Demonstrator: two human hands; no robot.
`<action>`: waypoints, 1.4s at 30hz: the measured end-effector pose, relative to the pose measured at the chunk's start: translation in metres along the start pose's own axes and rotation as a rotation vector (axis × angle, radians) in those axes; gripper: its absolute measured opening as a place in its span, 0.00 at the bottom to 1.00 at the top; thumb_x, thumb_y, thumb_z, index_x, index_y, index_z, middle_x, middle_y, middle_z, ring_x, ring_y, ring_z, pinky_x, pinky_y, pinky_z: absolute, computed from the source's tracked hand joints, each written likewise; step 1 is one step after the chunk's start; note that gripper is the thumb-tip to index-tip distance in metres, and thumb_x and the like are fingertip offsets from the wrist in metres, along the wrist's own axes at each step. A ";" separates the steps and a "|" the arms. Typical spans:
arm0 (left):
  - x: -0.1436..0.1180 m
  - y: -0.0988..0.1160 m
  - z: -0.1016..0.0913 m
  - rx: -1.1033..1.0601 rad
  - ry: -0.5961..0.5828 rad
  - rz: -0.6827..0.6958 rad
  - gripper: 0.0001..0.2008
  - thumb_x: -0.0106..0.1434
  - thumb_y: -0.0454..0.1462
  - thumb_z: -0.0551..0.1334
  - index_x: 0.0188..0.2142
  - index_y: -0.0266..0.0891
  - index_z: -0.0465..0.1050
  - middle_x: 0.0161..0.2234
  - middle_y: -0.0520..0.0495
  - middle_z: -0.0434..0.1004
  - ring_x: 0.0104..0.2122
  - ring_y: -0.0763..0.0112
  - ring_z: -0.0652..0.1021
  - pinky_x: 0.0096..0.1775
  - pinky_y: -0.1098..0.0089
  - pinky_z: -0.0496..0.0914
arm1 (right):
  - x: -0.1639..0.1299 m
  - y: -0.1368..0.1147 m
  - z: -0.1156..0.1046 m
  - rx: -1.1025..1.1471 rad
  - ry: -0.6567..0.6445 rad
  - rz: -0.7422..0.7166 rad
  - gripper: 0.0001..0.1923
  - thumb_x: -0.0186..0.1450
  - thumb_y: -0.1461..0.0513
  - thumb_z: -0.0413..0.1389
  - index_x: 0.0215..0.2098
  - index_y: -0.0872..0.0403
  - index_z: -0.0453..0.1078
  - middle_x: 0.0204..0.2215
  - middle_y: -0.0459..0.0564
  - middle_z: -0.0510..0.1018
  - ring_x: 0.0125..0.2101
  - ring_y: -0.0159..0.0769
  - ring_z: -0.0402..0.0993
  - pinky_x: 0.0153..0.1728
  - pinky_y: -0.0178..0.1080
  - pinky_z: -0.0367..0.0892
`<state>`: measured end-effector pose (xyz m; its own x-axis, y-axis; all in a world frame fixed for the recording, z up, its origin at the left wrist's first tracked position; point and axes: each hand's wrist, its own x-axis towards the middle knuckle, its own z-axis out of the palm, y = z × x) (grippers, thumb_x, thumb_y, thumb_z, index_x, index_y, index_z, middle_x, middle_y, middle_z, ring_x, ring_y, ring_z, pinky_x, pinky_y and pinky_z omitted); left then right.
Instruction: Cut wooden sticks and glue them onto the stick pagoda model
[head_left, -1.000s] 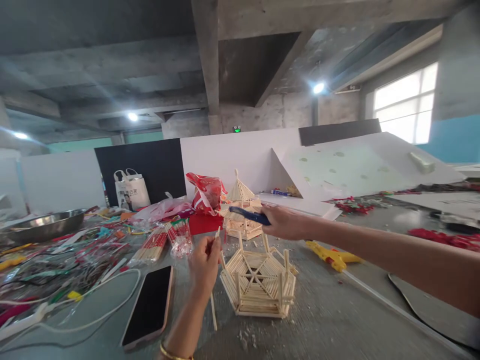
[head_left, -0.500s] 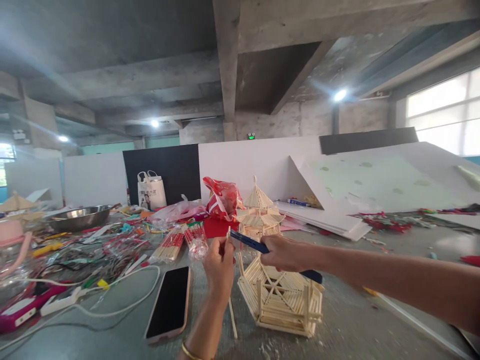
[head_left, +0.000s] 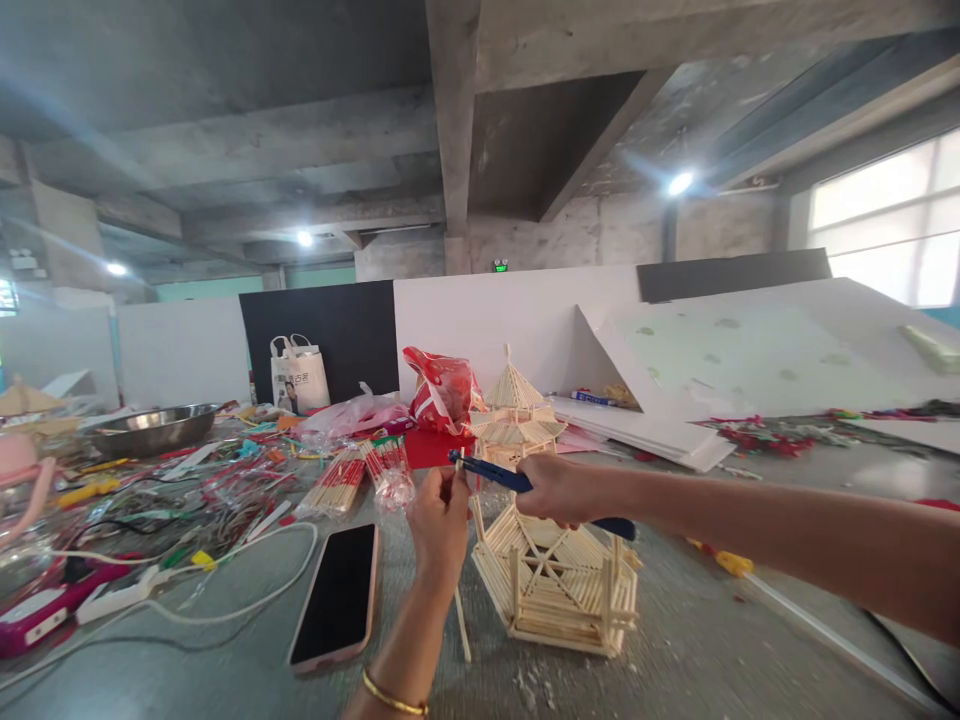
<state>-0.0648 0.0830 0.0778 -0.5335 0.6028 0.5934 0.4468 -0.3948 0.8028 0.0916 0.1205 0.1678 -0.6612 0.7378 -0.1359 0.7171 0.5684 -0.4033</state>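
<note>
A stick (head_left: 460, 463) stands nearly upright above the bench (head_left: 675, 660), its top by the head of the blue pliers (head_left: 499, 476). The left hand's (head_left: 439, 520) grip pinches it; the right hand's (head_left: 562, 490) grip wraps the pliers' handles. Whether the jaws touch the stick, I cannot tell. The left fingertips are just beside that metal, so a slip could nip them, and a hard squeeze might split the stick or fling off a piece. In this view the right hand overlaps the base (head_left: 555, 605); dipping low, it could knock the posts. The tower (head_left: 517, 405) behind looks just as fragile. Farther back, the tote (head_left: 300, 378) bears dark characters and the green sign (head_left: 501, 267) some lettering, both too small to read surely; the phone's (head_left: 335, 598) screen is blank.
</note>
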 end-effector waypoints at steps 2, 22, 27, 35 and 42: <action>0.000 0.000 0.000 -0.010 -0.005 -0.009 0.13 0.59 0.46 0.55 0.26 0.41 0.66 0.18 0.55 0.69 0.16 0.75 0.71 0.20 0.75 0.61 | -0.001 -0.001 -0.001 -0.012 0.005 0.005 0.07 0.50 0.60 0.48 0.25 0.54 0.55 0.13 0.42 0.62 0.14 0.29 0.63 0.12 0.30 0.58; 0.004 -0.004 0.005 -0.186 -0.052 -0.138 0.12 0.55 0.45 0.57 0.24 0.39 0.64 0.16 0.57 0.66 0.12 0.78 0.68 0.13 0.78 0.58 | -0.005 -0.016 -0.023 -0.111 -0.079 0.043 0.05 0.50 0.62 0.49 0.20 0.57 0.61 0.14 0.45 0.67 0.13 0.29 0.64 0.13 0.32 0.60; 0.004 -0.003 0.003 -0.159 -0.055 -0.129 0.12 0.55 0.46 0.57 0.24 0.39 0.64 0.15 0.57 0.66 0.12 0.78 0.68 0.14 0.77 0.59 | -0.004 -0.017 -0.025 -0.109 -0.088 0.047 0.05 0.50 0.63 0.50 0.20 0.58 0.61 0.14 0.46 0.67 0.13 0.29 0.65 0.13 0.32 0.61; 0.003 0.001 0.001 -0.086 -0.051 -0.109 0.12 0.55 0.44 0.56 0.23 0.39 0.65 0.13 0.57 0.66 0.12 0.77 0.68 0.16 0.76 0.60 | -0.002 -0.015 -0.027 -0.114 -0.107 0.038 0.06 0.51 0.63 0.50 0.18 0.58 0.61 0.14 0.47 0.68 0.12 0.29 0.64 0.13 0.32 0.61; 0.003 -0.002 0.001 -0.012 -0.045 -0.093 0.11 0.56 0.44 0.55 0.24 0.40 0.65 0.16 0.56 0.68 0.14 0.75 0.71 0.20 0.74 0.62 | 0.006 -0.011 -0.027 -0.150 -0.139 0.031 0.08 0.52 0.62 0.50 0.18 0.58 0.61 0.15 0.48 0.69 0.12 0.29 0.65 0.13 0.33 0.63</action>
<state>-0.0661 0.0862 0.0781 -0.5394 0.6673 0.5135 0.3879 -0.3443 0.8550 0.0858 0.1280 0.1959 -0.6547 0.7043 -0.2744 0.7557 0.6015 -0.2592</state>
